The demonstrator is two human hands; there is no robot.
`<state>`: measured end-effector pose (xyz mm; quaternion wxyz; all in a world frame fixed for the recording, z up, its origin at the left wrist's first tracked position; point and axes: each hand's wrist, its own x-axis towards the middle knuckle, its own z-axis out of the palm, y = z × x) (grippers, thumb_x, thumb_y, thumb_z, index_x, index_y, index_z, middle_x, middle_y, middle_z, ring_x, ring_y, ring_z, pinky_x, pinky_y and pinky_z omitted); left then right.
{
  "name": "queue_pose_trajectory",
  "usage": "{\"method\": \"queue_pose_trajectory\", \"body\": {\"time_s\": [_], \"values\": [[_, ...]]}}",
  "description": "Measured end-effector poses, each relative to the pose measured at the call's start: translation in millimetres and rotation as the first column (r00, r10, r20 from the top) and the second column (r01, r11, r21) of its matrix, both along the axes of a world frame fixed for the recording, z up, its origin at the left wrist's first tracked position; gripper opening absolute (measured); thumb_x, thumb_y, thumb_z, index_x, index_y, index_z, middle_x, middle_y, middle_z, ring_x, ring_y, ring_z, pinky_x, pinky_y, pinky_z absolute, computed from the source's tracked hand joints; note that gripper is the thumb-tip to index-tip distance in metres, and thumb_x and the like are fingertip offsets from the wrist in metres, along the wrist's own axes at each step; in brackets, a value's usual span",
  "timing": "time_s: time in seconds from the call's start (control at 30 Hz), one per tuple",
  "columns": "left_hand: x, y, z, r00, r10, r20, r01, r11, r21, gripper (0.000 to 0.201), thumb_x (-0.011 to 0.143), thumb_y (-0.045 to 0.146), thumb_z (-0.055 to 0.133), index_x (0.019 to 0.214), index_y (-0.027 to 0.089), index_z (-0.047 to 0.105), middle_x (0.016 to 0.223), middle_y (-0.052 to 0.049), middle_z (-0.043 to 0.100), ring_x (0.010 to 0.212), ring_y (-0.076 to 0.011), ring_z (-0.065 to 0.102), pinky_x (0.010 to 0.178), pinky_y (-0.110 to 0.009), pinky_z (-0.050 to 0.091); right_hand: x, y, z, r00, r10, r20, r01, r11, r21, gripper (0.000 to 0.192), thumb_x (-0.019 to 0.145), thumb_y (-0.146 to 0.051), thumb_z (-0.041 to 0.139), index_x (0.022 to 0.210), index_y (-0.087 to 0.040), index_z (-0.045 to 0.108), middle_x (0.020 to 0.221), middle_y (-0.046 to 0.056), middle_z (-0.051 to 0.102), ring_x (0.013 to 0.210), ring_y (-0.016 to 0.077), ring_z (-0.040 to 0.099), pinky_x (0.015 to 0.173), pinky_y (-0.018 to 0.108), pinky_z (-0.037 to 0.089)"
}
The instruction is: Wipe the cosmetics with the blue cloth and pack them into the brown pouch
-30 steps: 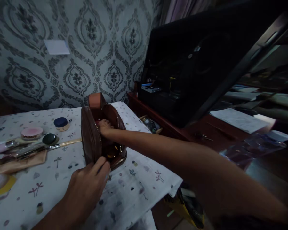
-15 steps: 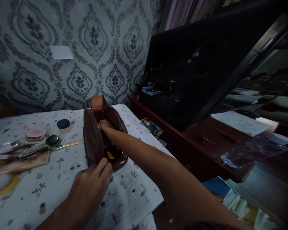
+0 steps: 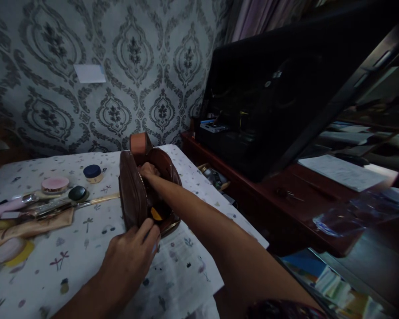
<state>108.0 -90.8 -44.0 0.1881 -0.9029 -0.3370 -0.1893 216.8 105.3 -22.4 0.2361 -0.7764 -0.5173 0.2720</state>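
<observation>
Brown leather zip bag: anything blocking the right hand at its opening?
Nothing visible. The right hand reaches inside the open brown leather zip bag; the left hand is at its near lower edge, clear of the right forearm. Whether anything lies beneath the right hand is hidden.

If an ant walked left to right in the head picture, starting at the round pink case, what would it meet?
Round pink case, short round navy-lidded jar, brown leather-look bag, large black plastic casing.

bag (image 3: 129,190) on tablecloth (image 3: 96,248), right hand (image 3: 149,170) inside, left hand (image 3: 129,249) at its front, jar (image 3: 93,173) left, television (image 3: 269,110) right, wall (image 3: 96,26) behind
</observation>
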Motion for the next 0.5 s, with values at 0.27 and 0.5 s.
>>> {"method": "queue_pose_trajectory", "body": {"time_s": [0.27, 0.5], "values": [[0.2, 1.1, 0.9, 1.0, -0.012, 0.019, 0.011, 0.999, 0.042, 0.018, 0.087, 0.007, 0.048, 0.092, 0.019, 0.061, 0.086, -0.001, 0.07, 0.057, -0.0176, 0.067, 0.039, -0.028, 0.047, 0.0, 8.0, -4.4, 0.997, 0.062, 0.045, -0.06, 0.998, -0.03, 0.033, 0.081, -0.034, 0.071, 0.108, -0.015, 0.076, 0.109, 0.017, 0.074, 0.113, 0.028, 0.068, 0.084, 0.03, 0.054], [0.0, 1.0, 1.3, 0.999, -0.028, 0.031, 0.027, 0.999, 0.045, 0.017, 0.088, 0.009, 0.048, 0.092, 0.019, 0.06, 0.084, 0.0, 0.069, 0.058, -0.0162, 0.067, 0.041, -0.027, 0.046, 1.7, 9.7, -4.1, 0.997, 0.078, 0.023, -0.076, 0.994, -0.082, 0.045, 0.084, -0.039, 0.072, 0.119, -0.012, 0.069, 0.121, 0.017, 0.069, 0.12, 0.0301, 0.063, 0.094, 0.036, 0.052]]}}
